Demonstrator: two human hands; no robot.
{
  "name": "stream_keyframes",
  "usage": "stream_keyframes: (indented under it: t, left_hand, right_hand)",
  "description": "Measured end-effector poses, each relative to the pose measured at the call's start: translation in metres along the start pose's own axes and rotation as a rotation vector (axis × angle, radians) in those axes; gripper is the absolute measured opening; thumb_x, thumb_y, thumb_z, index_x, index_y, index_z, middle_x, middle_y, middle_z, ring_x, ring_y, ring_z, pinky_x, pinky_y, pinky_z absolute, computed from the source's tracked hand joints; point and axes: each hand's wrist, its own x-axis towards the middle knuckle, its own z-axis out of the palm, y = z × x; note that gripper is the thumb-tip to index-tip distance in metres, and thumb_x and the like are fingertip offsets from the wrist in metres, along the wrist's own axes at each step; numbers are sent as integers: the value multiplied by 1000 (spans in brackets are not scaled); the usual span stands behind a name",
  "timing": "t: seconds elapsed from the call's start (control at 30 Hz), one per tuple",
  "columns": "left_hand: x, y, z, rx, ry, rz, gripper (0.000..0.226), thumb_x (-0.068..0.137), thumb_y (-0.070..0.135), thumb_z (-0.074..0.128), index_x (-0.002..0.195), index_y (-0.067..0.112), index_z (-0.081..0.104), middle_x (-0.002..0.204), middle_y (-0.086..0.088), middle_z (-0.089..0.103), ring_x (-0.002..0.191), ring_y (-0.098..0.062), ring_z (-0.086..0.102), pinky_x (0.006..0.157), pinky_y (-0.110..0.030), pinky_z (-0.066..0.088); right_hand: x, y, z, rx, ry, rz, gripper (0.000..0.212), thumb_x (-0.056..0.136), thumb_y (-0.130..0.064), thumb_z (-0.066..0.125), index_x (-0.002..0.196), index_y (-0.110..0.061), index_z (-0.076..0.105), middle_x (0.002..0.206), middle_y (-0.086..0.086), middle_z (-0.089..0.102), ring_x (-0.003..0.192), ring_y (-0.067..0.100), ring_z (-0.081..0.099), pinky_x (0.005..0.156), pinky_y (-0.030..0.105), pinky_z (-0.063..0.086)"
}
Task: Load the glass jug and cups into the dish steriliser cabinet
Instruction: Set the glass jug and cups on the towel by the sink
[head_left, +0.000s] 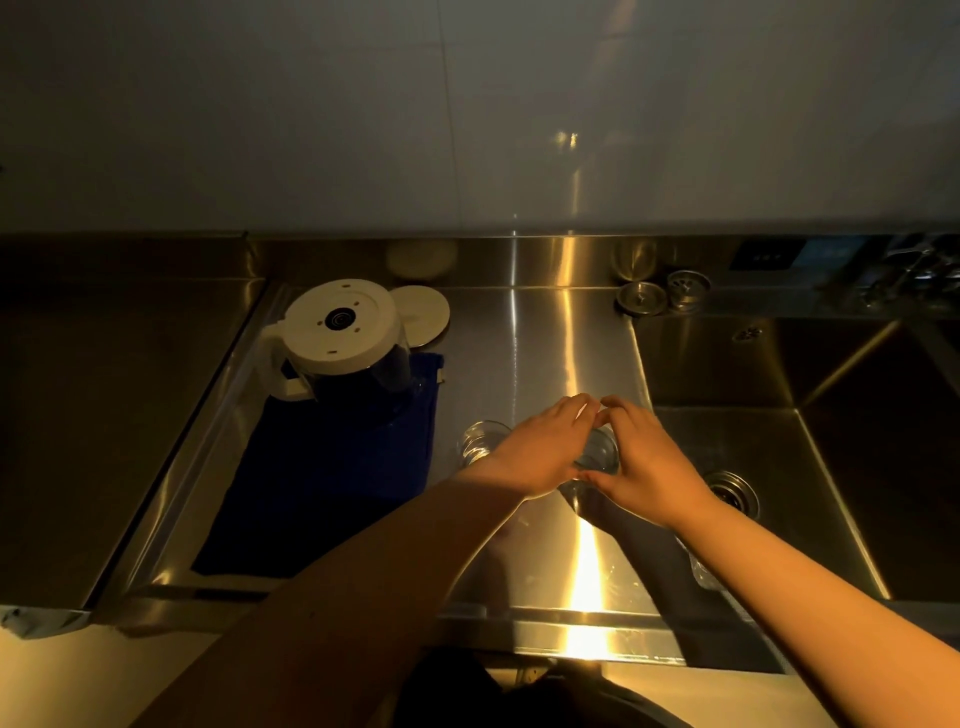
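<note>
Both hands meet over the stainless steel desk (545, 332), cupped from either side around a clear glass cup (597, 454). The left hand (540, 452) wraps its side of the glass with fingers (574, 408) curved over the far rim; the right hand (641, 462) grasps the other side, its fingers (615, 408) arched so the tips of both hands nearly touch beyond the cup. The cup sits between the two palms, mostly hidden, so whether it rests on the desk or is lifted cannot be told.

Just left of the left hand's fingers, touching the wrist's edge in view, stands a second clear glass cup (480, 441) on the desk. Further left and away from the fingers, a glass jug with a white plastic base and handle (340, 338) stands upside down on a dark blue cloth (332, 467). A round white lid (423, 314) lies just behind the jug. To the right of the right hand's fingers drops a steel sink basin (831, 441) with a round drain (732, 493). Two small metal sink strainers (665, 291) sit beyond the fingers, near the back wall.
</note>
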Motion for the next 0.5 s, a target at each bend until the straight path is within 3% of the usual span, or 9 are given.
stream_keyframes:
  t: [0.37, 0.5]
  left_hand:
    - [-34, -14, -38, -42, 241, 56, 90, 79, 28, 72, 147, 11, 17, 151, -11, 23, 135, -28, 32, 104, -38, 34]
    - [-67, -24, -56, -47, 275, 60, 90, 80, 25, 72, 148, 13, 14, 153, -10, 20, 137, -27, 27, 106, -42, 33]
  right_hand:
    - [9, -56, -38, -100, 126, -107, 71, 66, -36, 82, 122, -6, 50, 132, 16, 48, 127, 29, 40, 101, 29, 29]
    - [8, -92, -33, -119, 187, -99, 70, 67, -42, 78, 122, -10, 49, 135, 12, 46, 130, 27, 35, 101, 28, 27]
